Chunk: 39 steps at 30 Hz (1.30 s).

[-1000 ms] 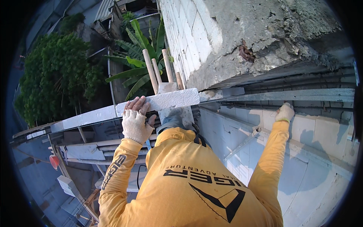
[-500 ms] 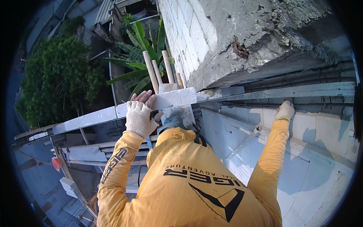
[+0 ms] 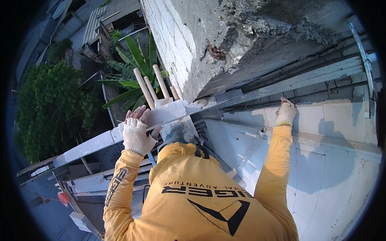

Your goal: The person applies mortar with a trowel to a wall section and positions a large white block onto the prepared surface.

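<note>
My left hand (image 3: 137, 132), in a cream fingerless glove, rests with outstretched fingers on a narrow row of pale blocks (image 3: 87, 146); its thumb is apart. A long grey strip (image 3: 305, 80) runs along the blocks and on to the right. Below that strip, my right hand (image 3: 285, 114), gloved alike, has its fingers curled at a dark thin rod (image 3: 317, 91). A short white block (image 3: 167, 112) lies just right of my left fingers, with several upright pale poles (image 3: 141, 84) behind it. My jeans-clad leg shows beyond my yellow top.
Rough concrete (image 3: 257, 44) overhangs ahead. A pale block wall (image 3: 309, 168) drops away at right, with a metal bar (image 3: 367, 68) by it. At left are a drop to trees (image 3: 48, 108), roofs (image 3: 108, 18), lower scaffolding and a red container (image 3: 63, 197).
The view has turned, so the concrete and poles sit further left and tilted, and more metal shows at right. My hands stay at nearly the same places on the blocks and rod.
</note>
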Each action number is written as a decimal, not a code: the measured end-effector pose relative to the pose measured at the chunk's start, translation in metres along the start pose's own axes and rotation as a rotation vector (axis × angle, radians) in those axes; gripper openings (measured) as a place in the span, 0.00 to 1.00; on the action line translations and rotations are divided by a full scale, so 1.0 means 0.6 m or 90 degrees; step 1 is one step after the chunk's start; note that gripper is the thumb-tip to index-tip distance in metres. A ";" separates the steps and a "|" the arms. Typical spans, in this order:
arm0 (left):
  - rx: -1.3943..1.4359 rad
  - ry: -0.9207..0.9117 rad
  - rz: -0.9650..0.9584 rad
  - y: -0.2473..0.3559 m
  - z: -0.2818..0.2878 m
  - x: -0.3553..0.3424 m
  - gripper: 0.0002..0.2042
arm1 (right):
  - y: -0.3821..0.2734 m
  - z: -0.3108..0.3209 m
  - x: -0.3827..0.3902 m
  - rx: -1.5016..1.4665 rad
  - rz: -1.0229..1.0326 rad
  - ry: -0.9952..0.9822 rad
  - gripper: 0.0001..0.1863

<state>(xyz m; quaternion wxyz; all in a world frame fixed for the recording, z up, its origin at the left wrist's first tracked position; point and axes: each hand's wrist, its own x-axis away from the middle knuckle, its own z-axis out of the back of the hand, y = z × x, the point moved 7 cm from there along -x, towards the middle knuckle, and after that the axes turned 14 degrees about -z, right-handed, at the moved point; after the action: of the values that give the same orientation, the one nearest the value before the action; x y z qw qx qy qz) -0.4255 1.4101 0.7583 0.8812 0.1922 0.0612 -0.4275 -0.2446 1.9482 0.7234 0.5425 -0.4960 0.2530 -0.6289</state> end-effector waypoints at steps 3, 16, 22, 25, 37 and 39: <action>0.034 -0.008 -0.016 0.017 -0.010 -0.030 0.32 | 0.008 0.006 0.030 0.000 -0.027 -0.054 0.12; 0.248 0.126 -0.232 0.162 -0.021 -0.118 0.27 | 0.036 -0.067 0.092 -0.292 -0.224 -0.287 0.16; 0.690 -0.142 0.059 0.271 -0.138 -0.180 0.20 | 0.031 -0.113 0.105 -0.346 -0.249 -0.394 0.11; 0.650 -0.159 -0.020 0.376 -0.184 -0.283 0.18 | 0.059 -0.047 -0.013 -0.169 0.218 -0.445 0.15; 0.792 0.032 0.114 0.359 -0.313 -0.442 0.07 | 0.009 -0.105 0.115 -0.368 -0.277 -0.331 0.10; 0.824 -0.002 0.163 0.387 -0.298 -0.463 0.06 | 0.028 -0.085 0.088 -0.328 -0.276 -0.297 0.12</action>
<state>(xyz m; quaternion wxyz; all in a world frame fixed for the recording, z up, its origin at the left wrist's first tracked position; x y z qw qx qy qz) -0.4093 1.8127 0.7363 0.6317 0.6883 -0.2326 -0.2704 -0.2792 1.8826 0.7081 0.2981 -0.7871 0.1620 -0.5151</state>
